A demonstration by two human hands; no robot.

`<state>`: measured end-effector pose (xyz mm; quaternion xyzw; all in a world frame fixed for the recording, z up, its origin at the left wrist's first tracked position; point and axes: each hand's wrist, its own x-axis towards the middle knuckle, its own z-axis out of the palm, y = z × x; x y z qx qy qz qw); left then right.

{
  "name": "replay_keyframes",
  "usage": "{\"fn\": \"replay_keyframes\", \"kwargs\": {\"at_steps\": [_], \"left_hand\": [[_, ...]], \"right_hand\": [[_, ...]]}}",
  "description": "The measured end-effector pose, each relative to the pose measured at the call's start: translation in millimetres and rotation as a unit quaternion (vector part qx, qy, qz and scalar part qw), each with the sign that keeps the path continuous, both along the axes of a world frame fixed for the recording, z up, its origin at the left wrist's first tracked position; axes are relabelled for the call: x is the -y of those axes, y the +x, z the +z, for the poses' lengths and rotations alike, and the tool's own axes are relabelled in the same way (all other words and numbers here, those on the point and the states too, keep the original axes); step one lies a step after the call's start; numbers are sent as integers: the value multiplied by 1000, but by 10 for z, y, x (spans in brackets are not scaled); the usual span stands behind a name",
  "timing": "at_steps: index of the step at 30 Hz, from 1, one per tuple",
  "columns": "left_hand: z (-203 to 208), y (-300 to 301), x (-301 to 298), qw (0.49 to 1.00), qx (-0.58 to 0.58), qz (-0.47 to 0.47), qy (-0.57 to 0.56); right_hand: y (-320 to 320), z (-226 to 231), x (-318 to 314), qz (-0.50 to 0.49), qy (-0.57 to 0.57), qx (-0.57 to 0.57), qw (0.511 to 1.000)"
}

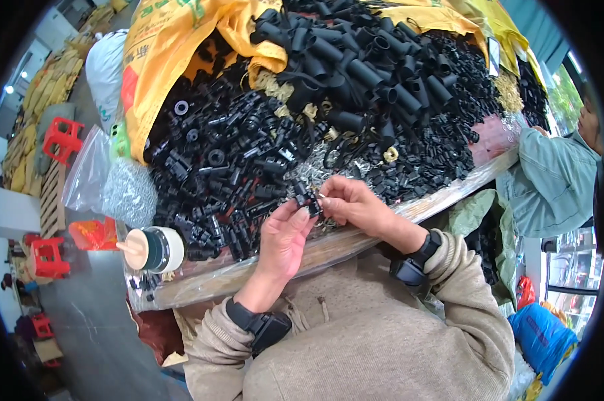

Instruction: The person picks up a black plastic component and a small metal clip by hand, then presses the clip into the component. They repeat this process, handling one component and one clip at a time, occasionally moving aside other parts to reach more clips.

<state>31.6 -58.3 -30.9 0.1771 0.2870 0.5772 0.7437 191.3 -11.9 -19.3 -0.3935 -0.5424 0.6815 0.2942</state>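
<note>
Between the fingertips of my left hand (284,239) is a small black plastic part (307,200), held just above the near edge of the table. My right hand (355,204) is closed in a pinch against that part's right side, on a small shiny piece (320,196) too small to name. Beyond both hands lies a scatter of small silvery metal pieces (315,166). A heap of black plastic fittings (215,160) spreads to their left, and larger black tubes (362,63) are piled farther back.
A cream and dark green jar-like container (160,248) stands at the table's left edge, near a clear bag of silvery pieces (129,190). Yellow woven sacks (171,50) lie at the back. Another person in a grey-green sleeve (549,174) is at the right. Red stools (62,139) stand on the floor at left.
</note>
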Motion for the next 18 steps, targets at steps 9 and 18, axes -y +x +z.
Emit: {"fn": "replay_keyframes", "kwargs": {"at_steps": [9, 18], "left_hand": [[-17, -114, 54, 1000, 12, -9, 11], [-26, -110, 14, 999, -1, 42, -8]], "right_hand": [[-89, 94, -42, 30, -6, 13, 999], [-4, 156, 3, 46, 97, 114, 988]]}}
